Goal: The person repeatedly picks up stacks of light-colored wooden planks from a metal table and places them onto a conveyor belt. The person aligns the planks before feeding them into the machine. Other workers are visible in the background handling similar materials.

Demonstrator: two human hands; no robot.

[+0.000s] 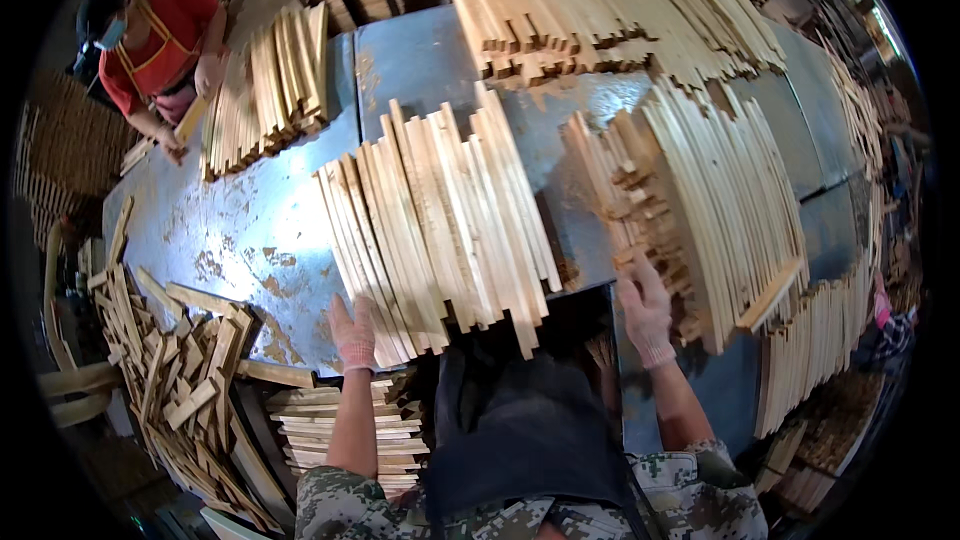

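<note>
In front of me a row of pale wooden strips lies side by side on the metal table, its near ends uneven and partly over the edge. My left hand, in a light knit glove, is at the row's lower left corner with fingers stretched and apart; whether it presses on the wood I cannot tell. To the right stands a taller stack of wooden strips. My gloved right hand is beside that stack's left side, fingers extended and holding nothing. The stack's left side, with jagged strip ends, is slightly blurred.
Another person in a red top handles strips at the far left. A heap of short offcuts lies at the lower left. More wooden strips cover the table's far side. Further strips sit at the right, and others beneath the table edge.
</note>
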